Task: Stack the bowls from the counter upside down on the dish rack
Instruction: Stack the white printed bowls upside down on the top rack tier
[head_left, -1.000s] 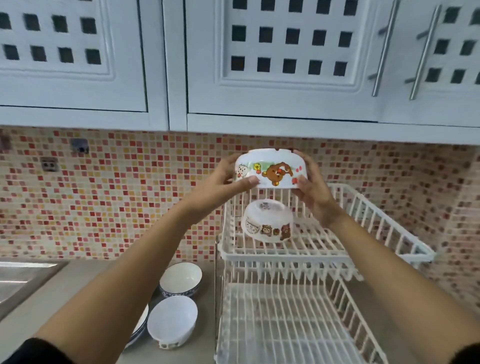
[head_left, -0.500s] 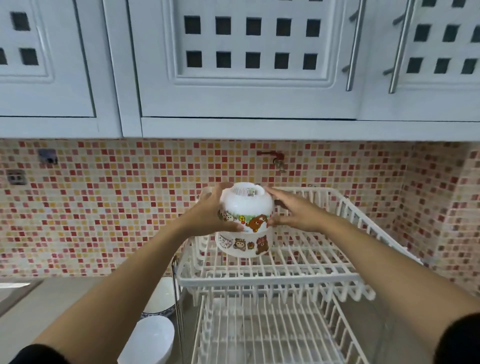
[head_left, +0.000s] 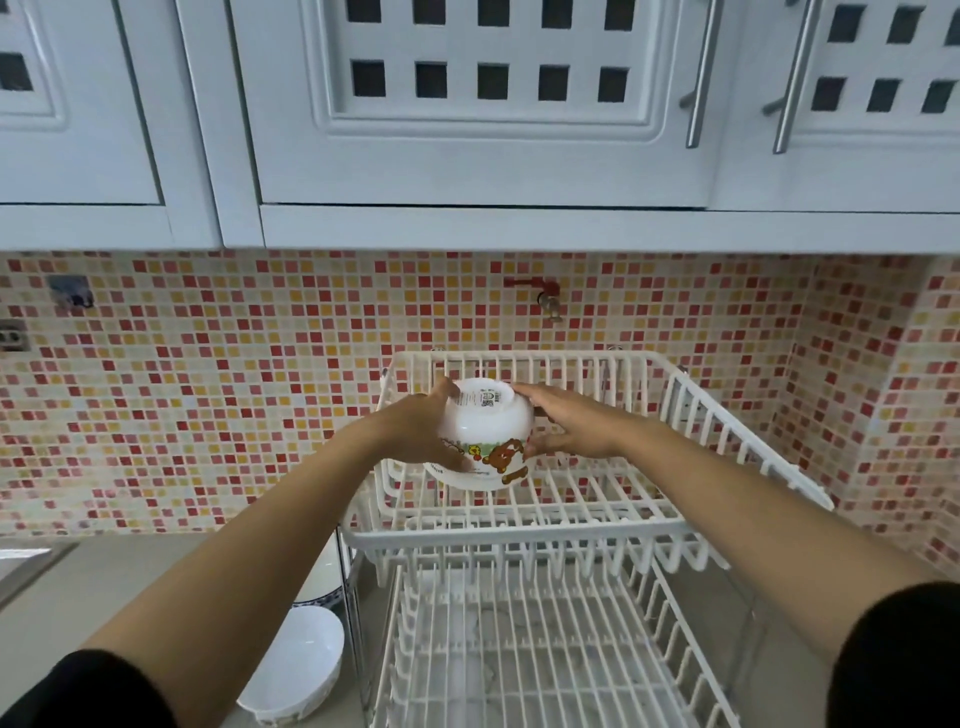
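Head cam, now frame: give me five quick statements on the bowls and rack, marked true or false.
1. The bear-print bowl is upside down, foot ring up. True.
2. Only the left hand touches it. False: the right hand is on its other side as well.
3. It sits over another bowl on the dish rack's upper tier. True.
4. The lower tier holds two bowls. False: no bowl shows there, only bare wires.
5. A plain white bowl stands on the counter left of the rack. True.
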